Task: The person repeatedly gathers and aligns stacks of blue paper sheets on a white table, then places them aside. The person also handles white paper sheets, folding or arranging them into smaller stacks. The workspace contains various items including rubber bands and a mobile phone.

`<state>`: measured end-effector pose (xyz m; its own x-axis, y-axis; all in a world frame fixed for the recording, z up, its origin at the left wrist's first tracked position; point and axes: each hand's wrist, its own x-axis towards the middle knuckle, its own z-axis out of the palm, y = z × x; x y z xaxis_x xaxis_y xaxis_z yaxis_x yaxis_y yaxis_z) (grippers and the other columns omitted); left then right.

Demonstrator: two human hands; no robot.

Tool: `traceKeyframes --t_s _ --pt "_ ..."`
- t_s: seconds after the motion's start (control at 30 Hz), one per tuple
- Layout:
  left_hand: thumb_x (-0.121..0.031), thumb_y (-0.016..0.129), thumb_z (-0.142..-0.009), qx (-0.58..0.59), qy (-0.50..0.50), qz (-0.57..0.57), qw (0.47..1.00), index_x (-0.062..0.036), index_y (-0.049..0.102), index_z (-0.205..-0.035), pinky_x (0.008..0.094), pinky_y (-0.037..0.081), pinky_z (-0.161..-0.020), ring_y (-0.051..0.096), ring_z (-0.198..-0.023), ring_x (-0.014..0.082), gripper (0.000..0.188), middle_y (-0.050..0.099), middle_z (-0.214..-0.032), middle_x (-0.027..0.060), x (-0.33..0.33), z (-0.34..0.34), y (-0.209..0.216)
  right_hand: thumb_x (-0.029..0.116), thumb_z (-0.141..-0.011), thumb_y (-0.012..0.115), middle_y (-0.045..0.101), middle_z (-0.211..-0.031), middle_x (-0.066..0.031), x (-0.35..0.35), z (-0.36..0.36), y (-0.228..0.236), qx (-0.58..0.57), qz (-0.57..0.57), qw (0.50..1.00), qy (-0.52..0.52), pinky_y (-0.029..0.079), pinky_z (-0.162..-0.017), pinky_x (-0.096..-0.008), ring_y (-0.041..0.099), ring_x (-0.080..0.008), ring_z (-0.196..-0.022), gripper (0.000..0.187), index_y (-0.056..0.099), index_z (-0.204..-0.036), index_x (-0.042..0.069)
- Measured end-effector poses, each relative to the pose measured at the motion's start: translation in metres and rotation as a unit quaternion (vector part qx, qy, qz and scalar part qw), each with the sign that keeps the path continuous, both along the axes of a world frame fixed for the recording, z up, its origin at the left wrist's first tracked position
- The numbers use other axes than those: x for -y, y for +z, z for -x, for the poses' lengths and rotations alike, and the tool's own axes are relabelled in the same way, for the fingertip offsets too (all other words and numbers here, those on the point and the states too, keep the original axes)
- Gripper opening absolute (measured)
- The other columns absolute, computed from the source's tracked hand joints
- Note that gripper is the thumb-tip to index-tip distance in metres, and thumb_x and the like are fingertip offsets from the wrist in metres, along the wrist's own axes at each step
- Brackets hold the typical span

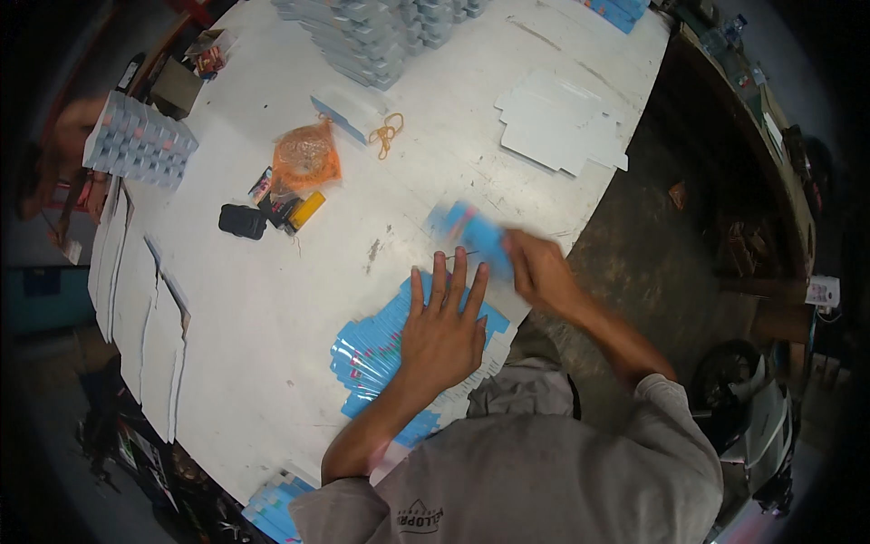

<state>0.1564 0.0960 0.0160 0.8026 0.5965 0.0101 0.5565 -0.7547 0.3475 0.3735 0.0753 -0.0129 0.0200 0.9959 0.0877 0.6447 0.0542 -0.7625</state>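
Note:
A fanned pile of blue printed flat card blanks (373, 349) lies on the white table in front of me. My left hand (444, 331) rests on the pile, palm down, its fingers spread. Just beyond its fingertips, to the right, my right hand (541, 272) is closed on one edge of a blue printed card blank (476, 231). That piece is smeared by motion and looks raised off the table. Pale blank edges show at the right side of the pile.
Stacks of grey-white folded card (358, 45) stand at the back, with another stack (140, 140) at the left. An orange plastic bag (306, 156), a black pouch (242, 221) and a yellow lighter (308, 210) lie left of centre. White flat sheets (557, 122) lie far right.

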Motion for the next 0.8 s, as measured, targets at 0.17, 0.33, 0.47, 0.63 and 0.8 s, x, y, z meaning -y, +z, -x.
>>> traceKeyframes --t_s 0.17,0.33,0.47,0.63,0.8 --pt "-0.02 0.069 -0.084 0.016 -0.036 0.059 0.998 0.0029 0.036 -0.159 0.0664 0.013 -0.126 0.02 -0.159 0.0467 0.084 0.029 -0.166 0.0307 -0.006 0.002 -0.012 0.015 -0.101 0.062 0.067 -0.076 -0.029 -0.006 0.008 0.028 -0.003 0.137 0.991 -0.001 0.053 -0.067 -0.0512 0.069 -0.0483 -0.076 0.019 0.069 -0.106 -0.002" --pt "-0.018 0.072 -0.081 0.057 -0.032 0.072 0.995 0.0037 0.036 -0.158 0.0696 0.01 -0.125 0.017 -0.159 0.05 0.088 0.024 -0.168 0.0319 -0.004 0.001 -0.004 0.024 -0.106 0.06 0.069 -0.078 -0.0209 -0.019 -0.015 0.022 -0.111 0.203 0.96 0.161 0.053 -0.064 -0.0405 0.067 -0.0254 -0.068 0.029 0.071 -0.112 -0.002" --pt "-0.02 0.068 -0.083 0.068 -0.017 0.051 0.996 0.0019 0.037 -0.159 0.0702 0.01 -0.125 0.017 -0.159 0.0497 0.086 0.019 -0.169 0.0349 -0.003 0.003 -0.008 0.011 -0.109 0.055 0.071 -0.081 -0.0049 -0.015 -0.021 0.037 -0.294 0.319 0.893 0.115 0.05 -0.071 -0.0282 0.061 -0.0069 -0.078 0.022 0.069 -0.117 -0.004" --pt "-0.022 0.07 -0.086 0.086 -0.01 0.04 0.995 0.0103 0.033 -0.156 0.0741 0.008 -0.122 0.013 -0.155 0.0613 0.085 0.015 -0.165 0.0431 0.0 0.003 -0.014 0.005 -0.103 0.059 0.073 -0.086 -0.0078 -0.008 -0.025 0.056 -0.124 0.176 0.976 0.038 0.053 -0.069 -0.0305 0.064 -0.0086 -0.079 0.021 0.067 -0.121 -0.004" --pt "-0.022 0.069 -0.088 0.032 -0.044 0.031 0.998 0.0105 0.035 -0.156 0.0749 0.01 -0.122 0.018 -0.153 0.0609 0.082 0.017 -0.167 0.039 -0.001 0.001 -0.009 0.001 -0.095 0.064 0.07 -0.085 -0.0257 0.015 -0.015 0.048 -0.128 0.142 0.976 0.109 0.053 -0.068 -0.0428 0.071 -0.0368 -0.074 0.019 0.068 -0.113 -0.004"
